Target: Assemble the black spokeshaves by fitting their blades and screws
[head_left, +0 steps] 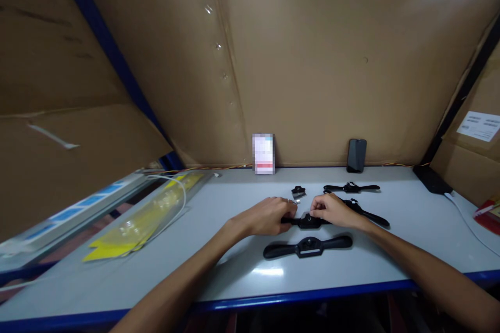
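Note:
My left hand (269,215) and my right hand (334,210) are both closed on one black two-handled tool (308,221) lying on the grey table (234,270), one hand on each handle. A second tool of the same kind (308,246) lies just in front of it. Beyond my right hand, a third such tool (369,214) is partly hidden, and a fourth (350,188) lies further back. A small black part (298,191) with a shiny bit sits just beyond my left hand's fingers.
A black phone (356,155) and a small card (263,153) lean on the cardboard back wall (312,62). Clear bags with yellow strips (144,218) lie at the left. A black adapter (432,179) with a white cable (469,229) is at the right.

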Demonstrator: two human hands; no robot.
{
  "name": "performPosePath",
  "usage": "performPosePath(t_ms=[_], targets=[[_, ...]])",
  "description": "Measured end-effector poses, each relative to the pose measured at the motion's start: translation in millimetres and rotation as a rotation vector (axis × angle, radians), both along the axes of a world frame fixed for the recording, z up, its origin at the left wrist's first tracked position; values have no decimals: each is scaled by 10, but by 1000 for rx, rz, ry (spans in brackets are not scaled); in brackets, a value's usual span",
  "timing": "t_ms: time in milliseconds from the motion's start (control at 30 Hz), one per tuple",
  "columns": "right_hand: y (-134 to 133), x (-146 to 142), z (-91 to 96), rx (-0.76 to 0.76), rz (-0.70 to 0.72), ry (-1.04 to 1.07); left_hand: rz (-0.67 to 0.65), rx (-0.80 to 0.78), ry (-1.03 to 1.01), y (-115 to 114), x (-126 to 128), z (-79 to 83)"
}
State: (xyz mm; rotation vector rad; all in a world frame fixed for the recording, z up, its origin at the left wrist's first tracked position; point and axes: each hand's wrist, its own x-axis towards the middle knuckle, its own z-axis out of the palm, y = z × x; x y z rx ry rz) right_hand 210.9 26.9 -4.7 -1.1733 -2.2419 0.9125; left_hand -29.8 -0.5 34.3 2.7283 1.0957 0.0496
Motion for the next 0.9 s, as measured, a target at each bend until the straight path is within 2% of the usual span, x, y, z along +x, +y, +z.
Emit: performPosePath(t_ms=[900], targets=[[-9,10,3,-10,35,50,16,-3,3,-5,14,11]])
